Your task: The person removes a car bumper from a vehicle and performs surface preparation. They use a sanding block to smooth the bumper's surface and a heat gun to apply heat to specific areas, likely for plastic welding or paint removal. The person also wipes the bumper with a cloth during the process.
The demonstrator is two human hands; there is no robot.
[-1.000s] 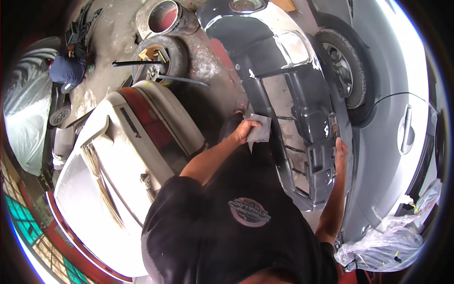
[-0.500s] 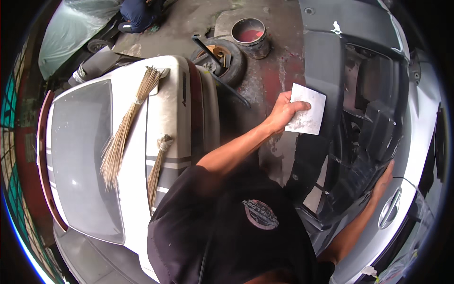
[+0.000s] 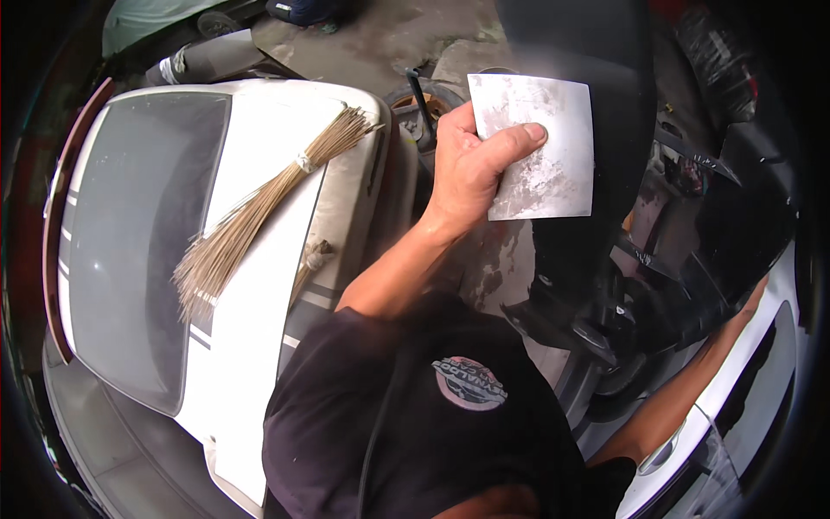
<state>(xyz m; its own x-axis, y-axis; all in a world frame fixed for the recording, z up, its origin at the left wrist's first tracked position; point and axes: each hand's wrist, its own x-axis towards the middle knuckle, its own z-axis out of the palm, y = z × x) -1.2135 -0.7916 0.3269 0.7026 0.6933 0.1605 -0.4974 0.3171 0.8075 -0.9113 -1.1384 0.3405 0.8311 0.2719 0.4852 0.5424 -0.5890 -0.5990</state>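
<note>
- Here we have the left hand (image 3: 471, 164), thumb flat on top and fingers tucked behind, pinching a squarish, pale grey sheet with brownish stains (image 3: 553, 164) by its left side.
- In our view that sheet lies across the left edge of the long, black plastic bumper (image 3: 621, 173); whether the two touch, we can't tell.
- Over at the bumper's far right edge we find the right hand (image 3: 754, 303), fingers hidden, so we can't tell if they're spread or gripping.
- Just right of the bumper, we spot a shiny, silvery-white car side (image 3: 726, 376).
- Well left of the bumper, we've got a white car with a dark rear window (image 3: 246, 372); on it lies a bundle of thin, straw-brown stalks (image 3: 264, 216) (what a splayed end!), tied with a pale band.
- Beyond, up and left of the bumper, we glimpse a person in dark blue (image 3: 307, 9), mostly cut off.
</note>
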